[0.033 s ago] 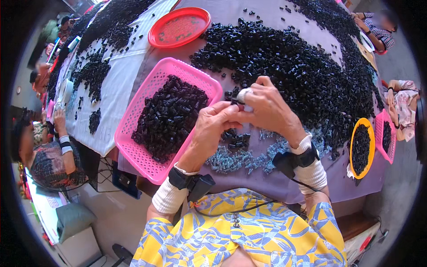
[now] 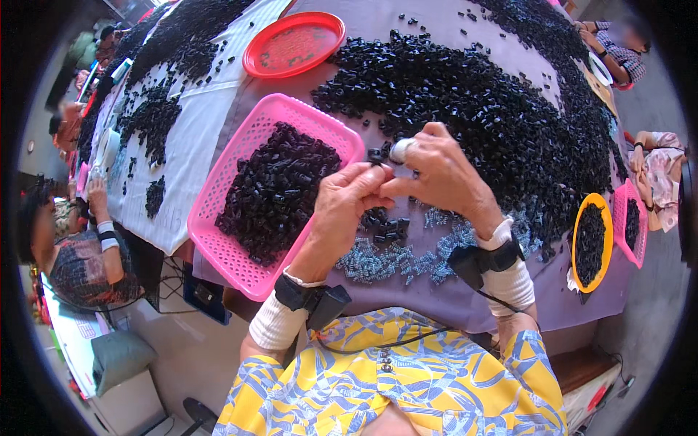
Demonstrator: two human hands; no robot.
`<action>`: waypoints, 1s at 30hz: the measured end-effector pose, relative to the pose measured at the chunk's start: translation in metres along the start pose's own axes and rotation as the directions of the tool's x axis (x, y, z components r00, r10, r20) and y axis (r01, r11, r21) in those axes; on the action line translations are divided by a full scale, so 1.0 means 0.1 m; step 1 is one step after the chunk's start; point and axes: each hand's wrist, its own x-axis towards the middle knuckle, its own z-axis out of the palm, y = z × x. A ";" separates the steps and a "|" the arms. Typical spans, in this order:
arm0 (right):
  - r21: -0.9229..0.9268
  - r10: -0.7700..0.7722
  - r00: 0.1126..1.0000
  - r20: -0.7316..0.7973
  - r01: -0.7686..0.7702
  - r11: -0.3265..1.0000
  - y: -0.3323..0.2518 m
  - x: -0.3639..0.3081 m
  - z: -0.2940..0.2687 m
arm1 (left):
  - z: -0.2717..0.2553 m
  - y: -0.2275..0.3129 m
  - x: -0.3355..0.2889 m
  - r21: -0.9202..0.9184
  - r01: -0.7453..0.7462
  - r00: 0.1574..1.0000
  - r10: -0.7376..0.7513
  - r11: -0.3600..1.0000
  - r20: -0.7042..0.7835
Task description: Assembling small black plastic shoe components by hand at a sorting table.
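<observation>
My left hand (image 2: 347, 195) is closed in a pinch beside the right rim of the pink basket (image 2: 207, 218). A small black plastic piece (image 2: 376, 155) shows at its fingertips. Close against it, my right hand (image 2: 447, 171) has its fingers bent together, with white tape on one fingertip; whatever they hold is hidden. Black plastic pieces of the same sort fill much of the basket. Below my hands lie a few black pieces (image 2: 389, 229) and a band of small silvery springs (image 2: 378, 263). A large heap of black pieces (image 2: 465, 94) spreads beyond my hands.
A red round tray (image 2: 254, 64) lies behind the basket. At the right edge stand a yellow bowl (image 2: 579, 254) and another pink basket (image 2: 635, 254), both with black pieces. Other people sit at left and right; one person's hand (image 2: 97, 195) rests by the white-covered table (image 2: 193, 138).
My right hand has shifted slightly to the right, its fingertips drawing a little apart from the left hand's. The left hand has barely moved.
</observation>
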 end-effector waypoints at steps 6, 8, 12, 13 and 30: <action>-0.162 0.202 0.979 0.032 -0.194 0.967 0.20 -0.15 -0.15 | -0.26 0.13 -0.15 -0.263 -0.314 0.905 0.204 0.912 -0.373; -0.192 0.173 0.983 0.063 -0.158 0.969 0.29 -0.26 -0.06 | -0.44 0.17 -0.20 -0.320 -0.359 0.880 0.204 0.877 -0.429; -0.323 0.198 0.972 0.129 -0.148 0.935 0.41 -0.42 0.12 | -0.59 0.31 -0.31 -0.346 -0.420 0.831 0.202 0.839 -0.518; -0.324 0.197 0.972 0.130 -0.146 0.935 0.42 -0.43 0.16 | -0.57 0.33 -0.33 -0.332 -0.403 0.843 0.205 0.853 -0.497; -0.306 0.111 0.986 0.127 -0.068 0.950 0.41 -0.37 0.34 | -0.03 -0.04 -0.08 -0.051 0.007 0.992 -0.013 0.999 -0.127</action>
